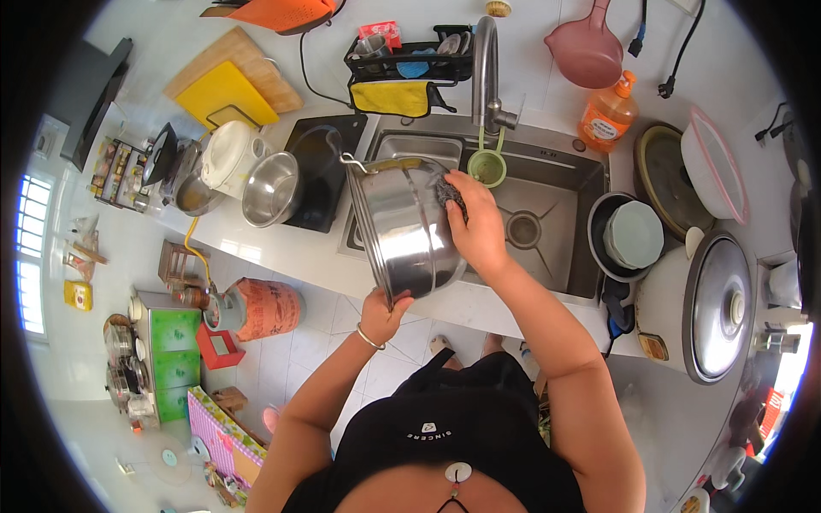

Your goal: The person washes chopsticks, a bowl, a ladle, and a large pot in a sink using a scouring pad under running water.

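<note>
A large shiny steel pot (406, 227) is tipped on its side over the sink's front left edge, its rim turned to the left and its base to the right. My left hand (385, 314) grips the rim at the near side, thumb on the outer wall. With my right hand (479, 221) I press a dark grey scouring pad (450, 195) against the pot's outside near the base. A wire handle sticks up at the pot's far side. Behind it lies the steel sink (547, 209), its drain in view to the right of the pot.
A tall tap (486, 73) with a green strainer (487, 167) under it stands at the sink's back. A steel bowl (272, 190) and black cooktop (318, 171) are on the left. Stacked bowls (633, 235), a soap bottle (609, 115) and a big lidded pot (701, 308) stand right.
</note>
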Available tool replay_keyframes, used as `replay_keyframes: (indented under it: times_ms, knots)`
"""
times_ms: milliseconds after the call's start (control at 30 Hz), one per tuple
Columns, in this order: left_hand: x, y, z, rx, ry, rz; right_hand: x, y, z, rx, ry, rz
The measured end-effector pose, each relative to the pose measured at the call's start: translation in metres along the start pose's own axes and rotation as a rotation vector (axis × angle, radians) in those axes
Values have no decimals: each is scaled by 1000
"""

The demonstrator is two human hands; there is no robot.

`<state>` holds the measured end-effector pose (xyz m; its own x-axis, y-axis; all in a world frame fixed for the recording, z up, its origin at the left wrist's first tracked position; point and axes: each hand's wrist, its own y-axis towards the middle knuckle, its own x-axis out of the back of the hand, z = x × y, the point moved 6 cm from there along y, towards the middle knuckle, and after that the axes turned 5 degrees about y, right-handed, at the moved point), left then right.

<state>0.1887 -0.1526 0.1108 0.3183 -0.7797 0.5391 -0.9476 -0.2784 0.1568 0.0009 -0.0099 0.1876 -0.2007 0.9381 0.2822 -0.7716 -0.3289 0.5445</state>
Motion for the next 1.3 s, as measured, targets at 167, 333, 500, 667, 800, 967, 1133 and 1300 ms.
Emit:
replay_keyframes:
  times_ms: [167,333,500,667,800,967,1133,1300]
  knots:
    - [-4,-6,3,-113,259,252,-14,35,19,24,81,36]
    - [-11,2,-1,-7,332,755,-19,33,38,141,36,90]
    - [11,85,-81,156,-761,339,-7,19,42,182,60,36]
    - [12,111,-85,286,-893,180,1,3,47,241,79,61]
    - [3,117,-92,353,-1044,210,-8,-48,60,338,-102,133]
    - [-17,110,-78,362,-940,256,-8,-16,56,235,-154,103]
    - [-29,96,-72,367,-853,275,-2,-38,54,270,-212,24]
    - [-15,91,-86,369,-834,232,-4,-39,56,309,-192,34]
